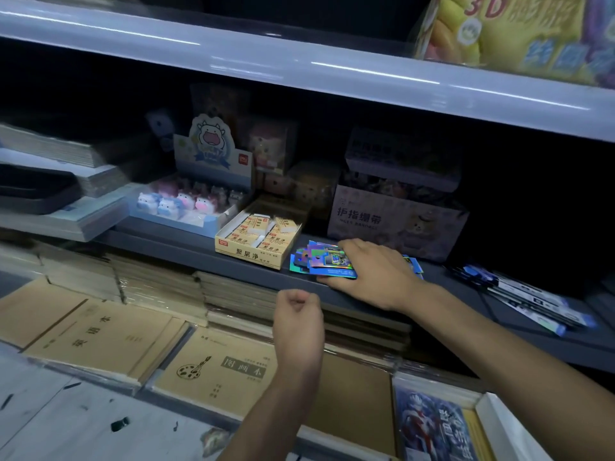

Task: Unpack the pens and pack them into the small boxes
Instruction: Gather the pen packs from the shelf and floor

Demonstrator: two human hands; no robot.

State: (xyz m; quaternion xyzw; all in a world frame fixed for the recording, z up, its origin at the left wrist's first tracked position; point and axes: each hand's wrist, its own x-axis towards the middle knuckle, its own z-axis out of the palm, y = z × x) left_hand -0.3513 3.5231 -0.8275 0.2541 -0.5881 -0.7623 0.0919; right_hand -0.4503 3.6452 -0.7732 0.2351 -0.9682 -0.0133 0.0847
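Lying palm-down, the right hand (376,276) covers the flattened shiny boxes (321,261).

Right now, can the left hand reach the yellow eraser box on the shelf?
Probably yes. The left hand hovers curled and empty just in front of the shelf, and the eraser box sits open at the shelf's front edge with nothing between them.

Scene dim overall, with a bluish cast. Light comes from above, leaving streaked glare along the upper shelf lip (299,66). The shelf recess (532,181) is deep in shadow, detail lost. Wide-angle bending at the edges; yellow package (519,31) soft, notebook stacks (76,274) smeared
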